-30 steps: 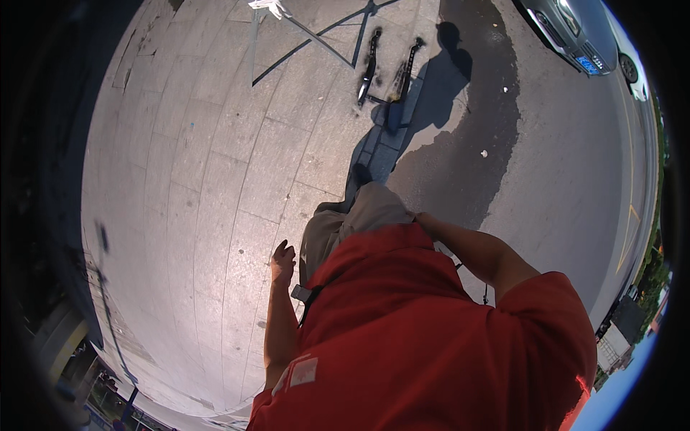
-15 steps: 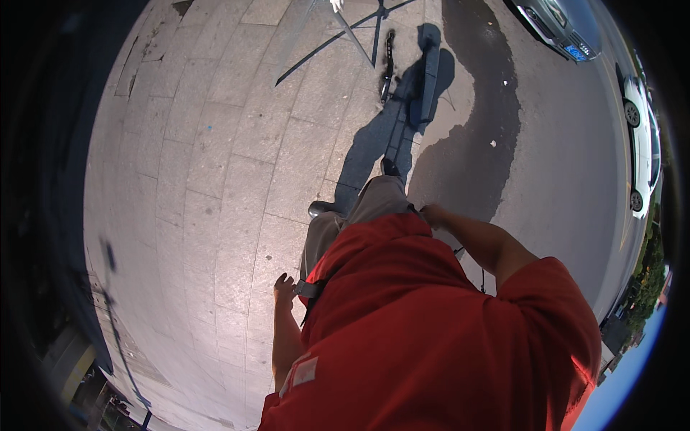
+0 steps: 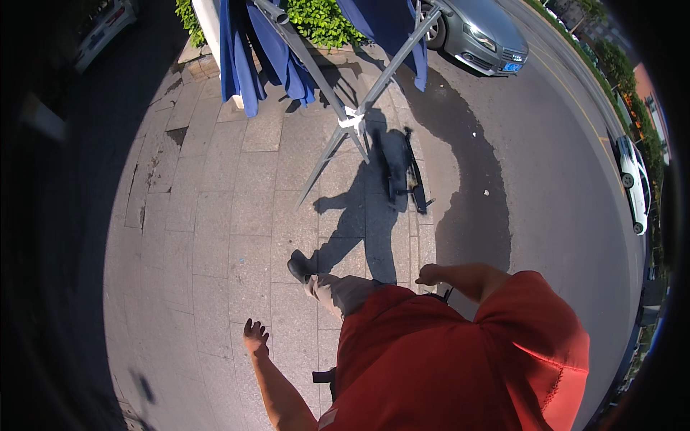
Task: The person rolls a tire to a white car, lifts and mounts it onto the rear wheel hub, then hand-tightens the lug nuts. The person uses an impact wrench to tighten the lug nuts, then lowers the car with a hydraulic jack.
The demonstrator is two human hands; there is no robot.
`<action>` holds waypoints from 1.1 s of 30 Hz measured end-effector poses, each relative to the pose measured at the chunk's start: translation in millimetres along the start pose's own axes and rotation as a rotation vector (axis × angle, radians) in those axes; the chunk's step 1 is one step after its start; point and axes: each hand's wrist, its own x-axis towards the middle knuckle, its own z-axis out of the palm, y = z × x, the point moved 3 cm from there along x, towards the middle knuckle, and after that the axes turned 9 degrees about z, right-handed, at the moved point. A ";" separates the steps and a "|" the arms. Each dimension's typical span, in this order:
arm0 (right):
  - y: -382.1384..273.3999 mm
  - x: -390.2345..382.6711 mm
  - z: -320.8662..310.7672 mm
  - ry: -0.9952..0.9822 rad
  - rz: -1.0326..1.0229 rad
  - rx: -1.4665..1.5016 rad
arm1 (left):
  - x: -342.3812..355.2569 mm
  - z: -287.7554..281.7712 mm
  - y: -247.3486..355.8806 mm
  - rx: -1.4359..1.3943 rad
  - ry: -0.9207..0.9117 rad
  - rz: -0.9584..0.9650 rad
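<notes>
No packages, signs or screens are showing; only a small blue rectangular plate (image 3: 511,67) is sitting on the grey car's (image 3: 483,36) front.

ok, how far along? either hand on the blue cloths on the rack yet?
Nothing looks done: blue cloths hang on the metal rack, untouched. In hand: nothing; left hand open, right hand curled at the hip, leg mid-stride on the paving. Left: reaching the rack ahead.
</notes>
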 end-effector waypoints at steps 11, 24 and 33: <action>-444.9 233.9 -408.7 0.320 -0.222 0.029 | 104.4 -105.3 48.7 0.211 -0.238 -0.582; -787.3 342.2 -773.3 0.200 -0.286 0.056 | 480.5 -314.8 318.5 0.323 -0.100 -0.617; -753.0 454.1 -999.3 0.204 0.342 0.727 | 1018.8 -295.2 757.2 0.481 -0.082 0.052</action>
